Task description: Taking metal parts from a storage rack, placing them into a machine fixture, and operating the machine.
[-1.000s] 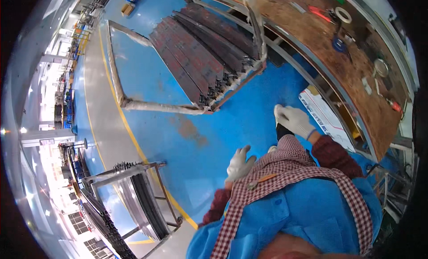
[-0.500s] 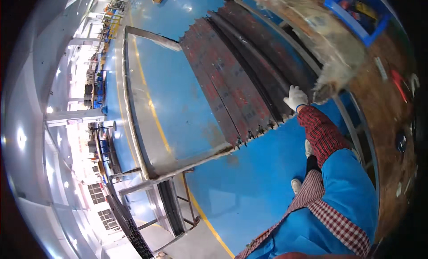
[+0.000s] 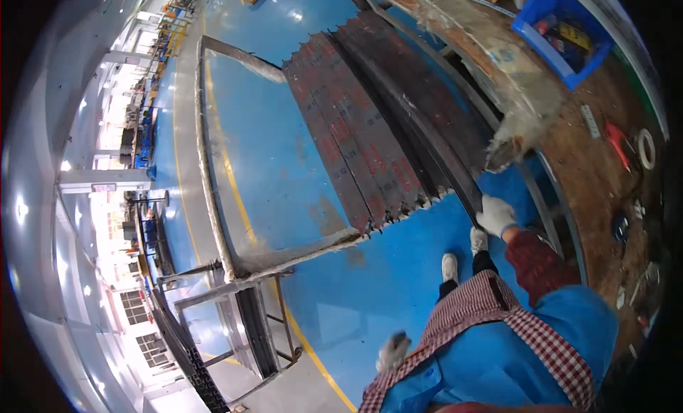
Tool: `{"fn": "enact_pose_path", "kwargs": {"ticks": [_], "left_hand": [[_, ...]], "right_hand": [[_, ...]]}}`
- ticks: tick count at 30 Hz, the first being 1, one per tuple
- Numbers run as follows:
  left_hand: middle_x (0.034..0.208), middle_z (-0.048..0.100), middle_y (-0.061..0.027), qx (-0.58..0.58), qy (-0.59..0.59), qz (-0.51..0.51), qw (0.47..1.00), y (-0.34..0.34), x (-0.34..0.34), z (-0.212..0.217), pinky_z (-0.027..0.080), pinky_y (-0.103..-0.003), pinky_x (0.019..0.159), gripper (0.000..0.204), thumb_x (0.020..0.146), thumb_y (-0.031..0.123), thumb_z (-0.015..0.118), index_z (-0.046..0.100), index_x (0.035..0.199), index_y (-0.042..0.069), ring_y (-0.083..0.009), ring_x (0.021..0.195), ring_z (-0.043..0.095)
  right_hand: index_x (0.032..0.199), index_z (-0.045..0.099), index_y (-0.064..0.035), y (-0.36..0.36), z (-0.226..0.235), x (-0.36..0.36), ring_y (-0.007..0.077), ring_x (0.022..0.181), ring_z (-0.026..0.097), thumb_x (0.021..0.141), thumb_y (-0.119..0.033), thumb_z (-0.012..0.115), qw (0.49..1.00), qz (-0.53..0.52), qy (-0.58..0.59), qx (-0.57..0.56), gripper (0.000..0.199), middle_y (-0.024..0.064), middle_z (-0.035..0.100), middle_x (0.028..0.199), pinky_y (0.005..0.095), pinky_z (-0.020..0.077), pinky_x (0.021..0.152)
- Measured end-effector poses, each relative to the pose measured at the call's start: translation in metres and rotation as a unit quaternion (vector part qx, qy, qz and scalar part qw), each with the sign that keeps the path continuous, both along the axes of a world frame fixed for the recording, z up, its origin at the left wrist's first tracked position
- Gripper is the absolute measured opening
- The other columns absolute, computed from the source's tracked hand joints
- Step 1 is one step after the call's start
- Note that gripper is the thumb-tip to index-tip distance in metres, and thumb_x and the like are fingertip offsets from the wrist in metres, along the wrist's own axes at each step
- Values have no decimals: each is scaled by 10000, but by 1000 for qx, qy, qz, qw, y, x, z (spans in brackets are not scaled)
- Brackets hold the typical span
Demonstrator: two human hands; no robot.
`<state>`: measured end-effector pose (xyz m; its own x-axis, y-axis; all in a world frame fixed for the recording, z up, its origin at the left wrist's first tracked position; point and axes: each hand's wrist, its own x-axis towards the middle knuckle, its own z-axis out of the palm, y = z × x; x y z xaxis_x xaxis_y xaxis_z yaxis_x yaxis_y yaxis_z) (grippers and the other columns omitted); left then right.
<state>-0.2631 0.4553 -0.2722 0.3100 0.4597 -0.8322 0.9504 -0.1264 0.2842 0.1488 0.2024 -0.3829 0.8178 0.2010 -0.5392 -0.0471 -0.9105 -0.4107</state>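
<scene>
My right hand [image 3: 496, 215], in a white glove, is closed around the near end of a long dark metal strip [image 3: 427, 146]. The strip lies at the right edge of a stack of rusty, reddish-brown metal profiles [image 3: 356, 128], which rests on a low grey frame [image 3: 284, 253] on the blue floor. My left hand [image 3: 393, 351], also gloved, hangs beside my hip with its fingers curled and nothing in it. My white shoes [image 3: 449, 267] stand just short of the stack's near ends.
A long workbench [image 3: 590, 171] with a worn brown top runs along the right, carrying a blue bin [image 3: 562, 29], a roll of tape [image 3: 646, 148] and small tools. A metal rack [image 3: 242, 327] stands at lower left beside a yellow floor line [image 3: 235, 192].
My right hand has come down from the bench side to the near end of the dark strip and closed on it. My left hand has come into view at my side.
</scene>
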Motion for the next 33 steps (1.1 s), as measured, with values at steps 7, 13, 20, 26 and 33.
{"fn": "enact_pose_path", "kwargs": {"ticks": [7,13,20,26,33], "left_hand": [[1310,633,-146,126,-271,-373,878,50,223,-52,545,-461,871,677,896,310,675,453,1515,148,-373,1069,653],[1395,564,-174,383,-460,-661,452,-30,405,-79,522,-430,885,699,898,312,658,447,1513,56,-357,1080,594],[1094,692,-183,231,-328,-872,279,-89,389,-73,564,-466,654,155,791,121,711,737,927,52,-336,772,678],[912,680,-146,223,-280,-882,305,-153,314,5,537,-444,663,172,765,168,677,695,898,61,-343,810,646],[902,667,-111,396,-377,-725,419,-199,237,92,544,-477,768,381,700,219,817,710,1032,66,-354,861,642]], "right_hand": [[948,637,-46,-143,134,-219,425,716,671,785,-255,718,991,31,-60,-116,277,171,695,828,526,505,638],[927,663,-99,-183,267,-347,318,694,658,795,-238,739,919,-4,51,-390,206,93,685,833,470,498,629],[873,694,-129,-194,328,-466,263,720,651,812,-253,753,934,-106,-40,-337,150,32,682,827,420,490,653],[961,571,-116,-293,324,-552,284,895,551,774,-227,663,869,-154,-163,-440,235,82,557,937,390,463,854],[1133,636,-67,-445,314,-573,310,1024,598,845,-193,623,779,-213,-384,-448,314,100,595,1098,447,504,949]]}}
